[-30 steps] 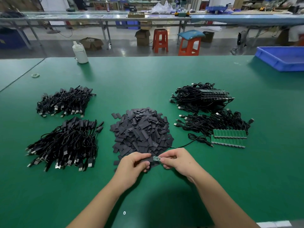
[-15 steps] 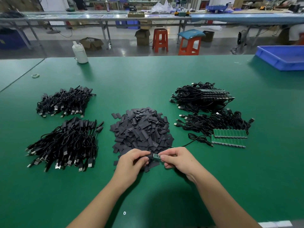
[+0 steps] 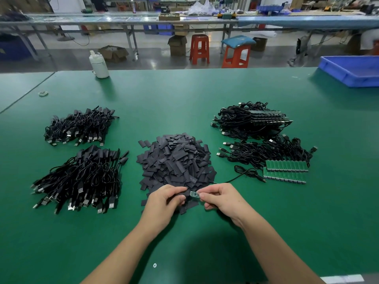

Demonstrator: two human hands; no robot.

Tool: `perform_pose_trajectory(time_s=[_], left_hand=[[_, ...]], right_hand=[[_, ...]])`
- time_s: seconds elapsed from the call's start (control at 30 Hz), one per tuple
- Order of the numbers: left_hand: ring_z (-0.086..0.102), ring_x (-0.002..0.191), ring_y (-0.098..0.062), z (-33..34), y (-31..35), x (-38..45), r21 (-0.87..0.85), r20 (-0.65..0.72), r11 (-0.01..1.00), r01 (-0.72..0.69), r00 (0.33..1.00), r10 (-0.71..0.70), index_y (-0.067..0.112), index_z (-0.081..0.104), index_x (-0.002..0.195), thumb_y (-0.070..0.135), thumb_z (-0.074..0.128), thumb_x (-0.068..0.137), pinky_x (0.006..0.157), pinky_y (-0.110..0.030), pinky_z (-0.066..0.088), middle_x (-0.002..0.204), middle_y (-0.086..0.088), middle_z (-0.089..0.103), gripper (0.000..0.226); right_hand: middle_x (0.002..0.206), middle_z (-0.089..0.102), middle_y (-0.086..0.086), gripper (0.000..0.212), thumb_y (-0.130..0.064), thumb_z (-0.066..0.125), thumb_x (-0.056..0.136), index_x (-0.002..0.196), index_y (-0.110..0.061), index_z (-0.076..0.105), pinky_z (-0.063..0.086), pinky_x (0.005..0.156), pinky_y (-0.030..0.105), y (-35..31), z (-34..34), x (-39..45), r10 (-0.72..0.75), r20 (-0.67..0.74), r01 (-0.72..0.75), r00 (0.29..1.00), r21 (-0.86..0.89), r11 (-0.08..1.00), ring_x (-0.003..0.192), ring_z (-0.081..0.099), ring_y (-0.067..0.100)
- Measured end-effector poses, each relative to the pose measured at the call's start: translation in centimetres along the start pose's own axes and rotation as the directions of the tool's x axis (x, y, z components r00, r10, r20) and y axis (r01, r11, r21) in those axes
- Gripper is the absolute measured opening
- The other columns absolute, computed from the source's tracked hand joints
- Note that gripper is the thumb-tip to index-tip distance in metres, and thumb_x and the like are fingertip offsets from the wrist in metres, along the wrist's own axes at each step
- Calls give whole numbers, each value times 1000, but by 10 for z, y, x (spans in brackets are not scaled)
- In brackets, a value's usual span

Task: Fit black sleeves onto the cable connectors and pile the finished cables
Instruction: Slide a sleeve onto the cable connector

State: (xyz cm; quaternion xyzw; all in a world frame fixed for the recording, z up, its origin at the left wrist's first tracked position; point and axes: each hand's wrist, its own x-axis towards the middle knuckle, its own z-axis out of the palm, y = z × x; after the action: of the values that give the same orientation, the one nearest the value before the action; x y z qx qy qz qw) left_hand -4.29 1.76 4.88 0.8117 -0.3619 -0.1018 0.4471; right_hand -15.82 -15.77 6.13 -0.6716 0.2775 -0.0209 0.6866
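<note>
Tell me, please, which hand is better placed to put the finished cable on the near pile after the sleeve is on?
Probably the left hand: the near finished pile lies on its side, while the right hand is farther away.

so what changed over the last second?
Little. Both hands drifted slightly away, toward the sleeve pile. The left hand keeps its pinch on a black sleeve, the right hand on the green connector board, partly inserted as before. The cable piles haven't moved.
</note>
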Motion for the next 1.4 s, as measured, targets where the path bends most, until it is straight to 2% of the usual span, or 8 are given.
perform_pose_trajectory(time_s=[0.17, 0.33, 0.73, 0.83, 1.0, 1.17, 1.3, 1.4], left_hand=[[63, 91, 3, -2, -2, 3, 7, 51, 999, -38, 998, 37, 30, 76, 105, 13, 74, 86, 82, -6, 41, 91, 21, 67, 26], [61, 95, 2, -8, -3, 7, 57, 159, 993, -105, 983, 94, 28, 75, 111, 13, 72, 87, 89, -14, 45, 98, 22, 67, 28], [57, 96, 16, -8, 3, 9, 108, 139, 988, -111, 986, 96, 30, 73, 113, 15, 74, 86, 87, -2, 38, 100, 25, 68, 31], [58, 93, 14, -5, 6, 8, 107, 162, 989, -106, 983, 88, 30, 73, 114, 18, 73, 86, 85, -3, 39, 96, 26, 67, 31], [59, 88, 6, -2, 10, 7, 137, 154, 984, -118, 983, 96, 29, 73, 114, 25, 74, 85, 80, -2, 38, 96, 16, 71, 29], [62, 84, 0, -2, 15, 4, 121, 98, 977, -178, 981, 166, 25, 75, 109, 21, 74, 86, 82, -15, 46, 91, 12, 72, 24], [62, 85, -1, -2, 16, 4, 93, 39, 979, -180, 983, 177, 22, 76, 105, 17, 75, 85, 82, -12, 45, 89, 12, 71, 21], [61, 85, -1, -1, 17, 3, 102, 55, 973, -208, 978, 203, 22, 77, 105, 16, 75, 85, 80, -9, 43, 89, 12, 70, 21]], right_hand=[[73, 70, 2, 11, -6, 71, 90, 98, -10, 77, 59, 72, 25, 0, 0, 1, -20, 3, 20, 1000, -30, 999, 64, 64, 8], [74, 69, 6, 11, -6, 71, 91, 98, -10, 77, 60, 77, 31, 3, -1, 1, 2, 24, -2, 1000, 2, 1000, 67, 64, 10], [73, 72, 5, 11, -2, 69, 91, 95, -8, 76, 60, 73, 28, 8, 1, 3, 28, 17, -30, 999, 167, 985, 67, 68, 13], [71, 72, 4, 11, -1, 68, 91, 94, -10, 75, 60, 73, 27, 6, 6, 2, 0, 15, -2, 1000, 122, 992, 65, 67, 12], [70, 73, 4, 15, -1, 71, 89, 90, -15, 75, 60, 75, 27, 1, 11, 1, -61, 9, 61, 998, 7, 998, 65, 68, 11], [74, 75, 7, 9, -2, 71, 89, 92, -11, 73, 59, 73, 26, -1, 9, 1, -59, 28, 58, 998, 32, 998, 67, 70, 15], [80, 77, 7, 10, -9, 65, 95, 93, -14, 74, 59, 75, 26, -3, 6, 0, -38, 85, 38, 996, -5, 999, 70, 70, 15], [75, 75, 2, 13, -13, 64, 97, 92, -18, 75, 57, 70, 28, -5, 2, -2, -45, 96, 56, 994, -113, 992, 63, 65, 12]])
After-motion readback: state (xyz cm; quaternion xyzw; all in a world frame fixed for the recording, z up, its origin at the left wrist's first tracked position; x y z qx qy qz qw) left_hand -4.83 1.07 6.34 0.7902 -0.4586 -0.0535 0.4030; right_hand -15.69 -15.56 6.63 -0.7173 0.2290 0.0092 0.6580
